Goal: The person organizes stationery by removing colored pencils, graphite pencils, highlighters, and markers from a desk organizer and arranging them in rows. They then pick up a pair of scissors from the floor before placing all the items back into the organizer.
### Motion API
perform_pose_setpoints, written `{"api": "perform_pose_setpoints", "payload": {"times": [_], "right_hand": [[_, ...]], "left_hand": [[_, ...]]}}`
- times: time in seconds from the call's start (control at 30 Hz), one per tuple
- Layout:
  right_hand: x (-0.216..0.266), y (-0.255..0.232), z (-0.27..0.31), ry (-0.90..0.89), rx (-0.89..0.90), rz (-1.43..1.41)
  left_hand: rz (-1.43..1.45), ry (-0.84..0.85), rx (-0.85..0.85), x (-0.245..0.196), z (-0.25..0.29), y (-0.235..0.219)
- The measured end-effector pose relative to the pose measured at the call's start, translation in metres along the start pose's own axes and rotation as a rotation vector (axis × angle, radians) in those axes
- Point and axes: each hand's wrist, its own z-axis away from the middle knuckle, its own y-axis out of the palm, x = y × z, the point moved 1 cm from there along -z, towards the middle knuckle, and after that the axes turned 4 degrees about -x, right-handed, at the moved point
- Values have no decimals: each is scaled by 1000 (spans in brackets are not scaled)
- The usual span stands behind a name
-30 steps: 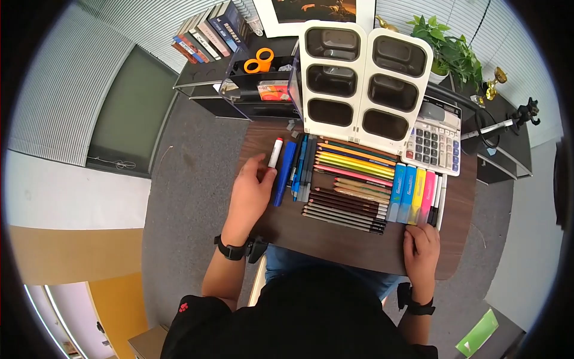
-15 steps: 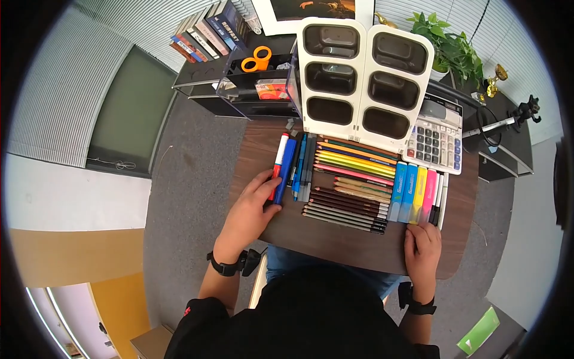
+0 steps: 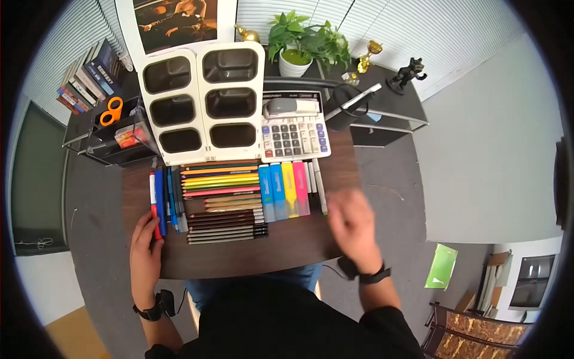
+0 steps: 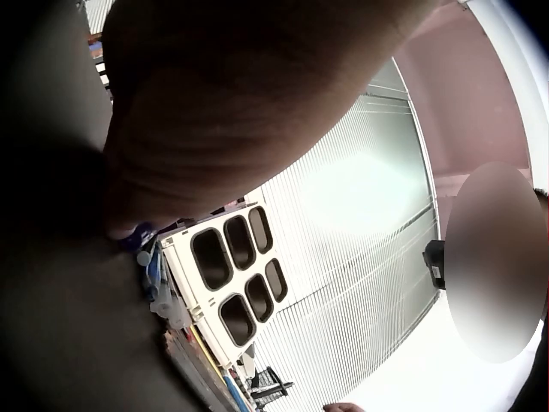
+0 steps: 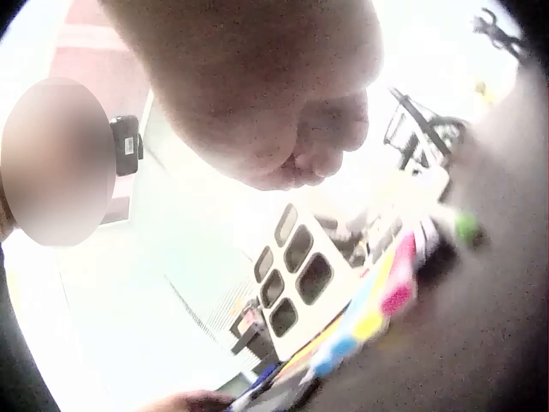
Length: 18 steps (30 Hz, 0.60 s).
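My left hand (image 3: 145,239) rests at the lower end of a red marker with a white barrel top (image 3: 153,190), beside a blue marker (image 3: 159,203). In the left wrist view the same hand (image 4: 223,112) fills the upper part and hides most of the markers. My right hand (image 3: 354,224), blurred, is off the right end of the row, its fingers loosely curled with nothing seen in them. Nearest to it lies a slim whitish pen with a green end (image 3: 321,188), next to pink (image 3: 301,185), yellow (image 3: 289,188) and blue highlighters (image 3: 276,188).
Rows of colored pencils (image 3: 221,179) and dark pencils (image 3: 221,233) lie on the brown table (image 3: 251,257). Behind them stand a white six-compartment organizer (image 3: 200,107), a calculator (image 3: 296,137) and a black holder with orange scissors (image 3: 112,112). A potted plant (image 3: 296,63) is farther back.
The head view has turned to the right. My left hand went from the white-topped marker's side to its lower end, and that marker now lies along the blue one. My right hand has left the highlighters' ends.
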Motion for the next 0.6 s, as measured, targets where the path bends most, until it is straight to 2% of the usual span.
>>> {"api": "perform_pose_setpoints", "payload": {"times": [0.07, 0.13, 0.2, 0.27, 0.33, 0.37, 0.4, 0.47, 0.6], "right_hand": [[-26, -19, -38, 78, -87, 74], [-67, -30, -77, 338, -195, -76], [-100, -41, -117, 519, -221, -79], [-115, -45, -147, 537, -215, -94], [-144, -47, -161, 511, -79, -190], [-145, -45, -165, 476, -102, -81], [-188, -32, -173, 467, -51, -89], [-189, -30, -176, 408, -93, 20], [-166, -19, -184, 447, -100, 53]], "left_hand": [[10, 15, -29, 1, 2, 3], [26, 32, -65, 2, 4, 5], [30, 22, -66, 6, 7, 6], [114, 16, -75, 5, 6, 8], [201, 20, -76, 9, 10, 5], [208, 22, -91, 12, 11, 6], [290, 24, -72, 5, 13, -9], [360, -5, -70, 15, 14, -10], [406, -28, -51, 18, 14, -14]]}}
